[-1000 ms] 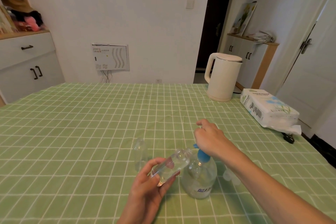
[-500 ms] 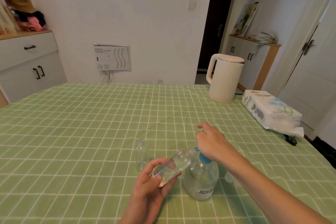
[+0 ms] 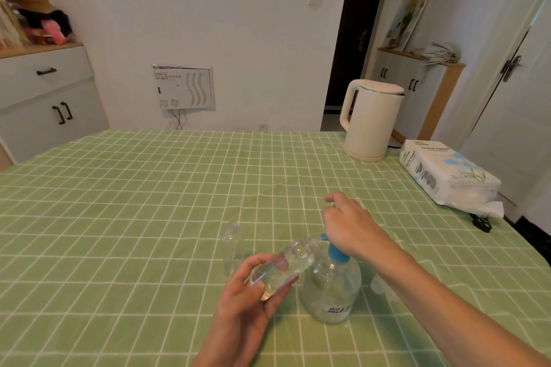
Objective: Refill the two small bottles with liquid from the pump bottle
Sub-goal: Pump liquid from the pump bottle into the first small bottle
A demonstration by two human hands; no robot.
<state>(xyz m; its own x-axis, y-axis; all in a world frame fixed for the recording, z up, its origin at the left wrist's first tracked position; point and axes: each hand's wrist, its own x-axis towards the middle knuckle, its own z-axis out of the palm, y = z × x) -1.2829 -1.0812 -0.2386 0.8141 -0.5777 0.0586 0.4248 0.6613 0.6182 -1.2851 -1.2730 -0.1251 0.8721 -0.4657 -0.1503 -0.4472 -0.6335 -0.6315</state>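
A clear round pump bottle point(image 3: 331, 292) with a blue pump head stands on the green checked tablecloth point(image 3: 149, 202). My right hand point(image 3: 346, 226) rests on top of the pump head, covering most of it, fingers curled loosely. My left hand point(image 3: 247, 301) grips a small clear bottle point(image 3: 283, 267), tilted with its open neck up against the blue spout. A second small clear bottle point(image 3: 232, 244) stands upright just left of it. Small clear caps point(image 3: 380, 284) lie right of the pump bottle, partly hidden by my right forearm.
A cream electric kettle point(image 3: 371, 119) stands at the table's far right. A pack of tissue paper point(image 3: 447, 176) lies at the right edge, with a black plug point(image 3: 481, 223) beside it. Cabinets line the walls behind the table.
My right hand has stayed on the pump head with only slight up-and-down shifts. The tilted small bottle remains at the spout in my left hand.
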